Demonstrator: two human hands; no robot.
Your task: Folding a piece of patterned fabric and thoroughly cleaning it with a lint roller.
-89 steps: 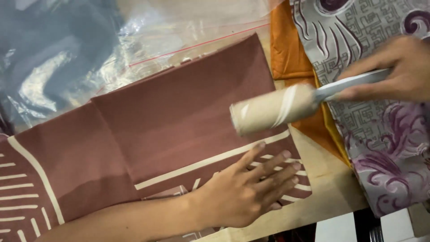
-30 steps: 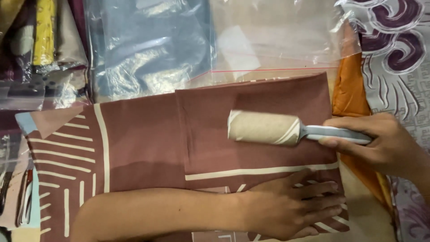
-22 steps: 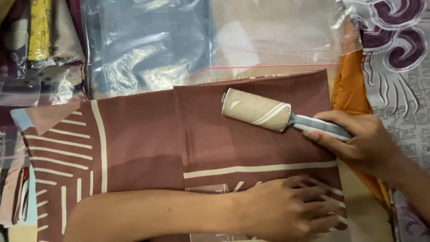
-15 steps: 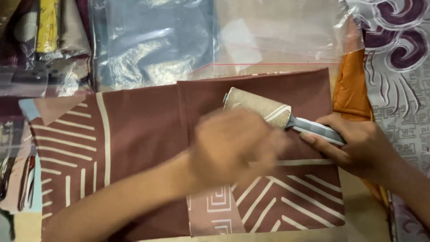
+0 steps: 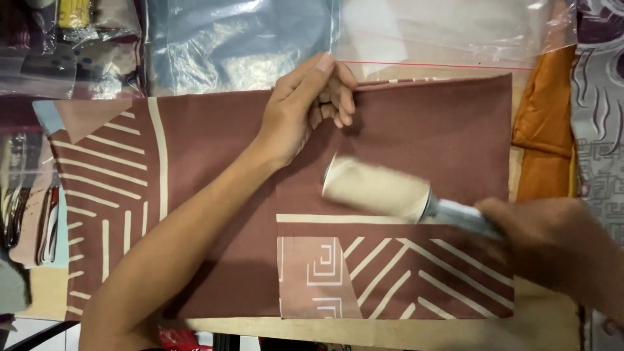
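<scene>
Nearest the camera, the right hand [image 5: 552,244] is wrapped around the grey handle of a lint roller [image 5: 380,188], fingers closed on it, though motion blur hides exactly how they lie. The pale roll sticks out beyond those fingers to their left and sits on the folded brown cloth [image 5: 214,156], just above the cream stripe and the panel of cream lines that lies below the fingers. The handle is held low and slanted, probably so the whole length of the roll stays flat on the fabric.

Farther out, the left hand [image 5: 302,107] reaches across the cloth to its far edge. The fingers are curled, tips pressing or pinching the fold there (which of the two, I cannot tell), likely to keep the cloth taut and still. The roller lies just below these fingers, a little apart from them.

Beyond the fingertips are clear plastic bags [image 5: 448,29]: one with a red seal line looks nearly empty, and one to its left holds something bluish. To the right of the right hand's fingers lie an orange cloth [image 5: 543,136] and a grey patterned fabric [image 5: 598,130]. Far left, more bagged fabrics [image 5: 39,58] are stacked.
</scene>
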